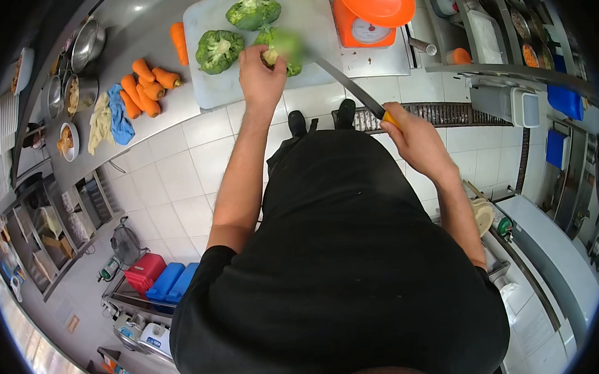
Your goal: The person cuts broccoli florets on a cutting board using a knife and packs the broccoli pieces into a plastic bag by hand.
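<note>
Broccoli (pixel 220 51): three green heads are on the cutting board (pixel 310 10). One is at the left, one is at the far side, and the nearest head (pixel 293 70) is at the left hand. A part of this nearest head is blurred, so its edge is not clear.
Left hand (pixel 263 74): it is partly closed, with fingers bent, and it grips the nearest head between thumb and fingers, beside the pale stem.
Right hand (pixel 415 137): it is closed around the yellow handle of the knife (pixel 351 83), in front of the board edge.
Knife blade: it is long and goes from the right hand toward the nearest head. Its far end is in the blur, so I cannot tell if it touches the broccoli.
Carrots (pixel 148 86): a group of them lies on the metal tabletop (pixel 135 33), left of the board. One more carrot (pixel 179 43) lies just beside the board's left edge.
Cloths: a yellow cloth (pixel 100 123) and a blue cloth (pixel 119 115) are side by side, near the carrot group.
Scale (pixel 366 31): it is orange, with a round dial and an orange pan (pixel 379 0) on top, just right of the board.
Bowls: metal ones (pixel 89 43) stand at the left, and a white bowl (pixel 69 141) with food is near the yellow cloth.
</note>
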{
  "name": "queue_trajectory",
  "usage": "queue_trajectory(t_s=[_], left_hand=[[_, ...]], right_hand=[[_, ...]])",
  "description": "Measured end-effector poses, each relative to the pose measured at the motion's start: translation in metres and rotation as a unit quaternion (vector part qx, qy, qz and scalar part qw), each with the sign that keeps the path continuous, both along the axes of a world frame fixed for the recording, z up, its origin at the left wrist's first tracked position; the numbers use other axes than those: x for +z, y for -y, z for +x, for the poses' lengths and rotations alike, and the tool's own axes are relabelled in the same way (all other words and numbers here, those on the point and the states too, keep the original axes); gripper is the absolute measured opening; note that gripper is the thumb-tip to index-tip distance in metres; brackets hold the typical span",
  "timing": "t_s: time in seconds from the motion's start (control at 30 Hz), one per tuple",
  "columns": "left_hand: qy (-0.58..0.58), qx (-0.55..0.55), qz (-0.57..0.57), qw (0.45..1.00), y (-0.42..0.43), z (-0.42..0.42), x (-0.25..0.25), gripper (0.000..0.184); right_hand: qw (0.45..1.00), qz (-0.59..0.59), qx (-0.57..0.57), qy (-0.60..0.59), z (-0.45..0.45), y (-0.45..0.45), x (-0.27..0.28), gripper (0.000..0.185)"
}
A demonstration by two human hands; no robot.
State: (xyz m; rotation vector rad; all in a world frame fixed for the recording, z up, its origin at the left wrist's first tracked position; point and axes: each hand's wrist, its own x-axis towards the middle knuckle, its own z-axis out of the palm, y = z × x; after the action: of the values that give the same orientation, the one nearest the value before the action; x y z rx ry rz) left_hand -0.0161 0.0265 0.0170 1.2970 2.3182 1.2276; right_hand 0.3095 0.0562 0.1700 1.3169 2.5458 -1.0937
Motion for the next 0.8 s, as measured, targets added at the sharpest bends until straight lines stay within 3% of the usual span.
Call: queue_trajectory(t_s=[0.23, 0.8], left_hand=[[0.009, -0.004, -0.048, 0.999, -0.004, 0.01, 0.01, 0.043], [-0.021, -0.003, -0.043, 0.999, -0.005, 0.016, 0.01, 0.043]], right_hand=[[0.999, 0.025, 0.019, 0.012, -0.004, -0.005, 0.001, 0.024], [0.996, 0.053, 0.06, 0.048, -0.018, -0.006, 0.002, 0.023]])
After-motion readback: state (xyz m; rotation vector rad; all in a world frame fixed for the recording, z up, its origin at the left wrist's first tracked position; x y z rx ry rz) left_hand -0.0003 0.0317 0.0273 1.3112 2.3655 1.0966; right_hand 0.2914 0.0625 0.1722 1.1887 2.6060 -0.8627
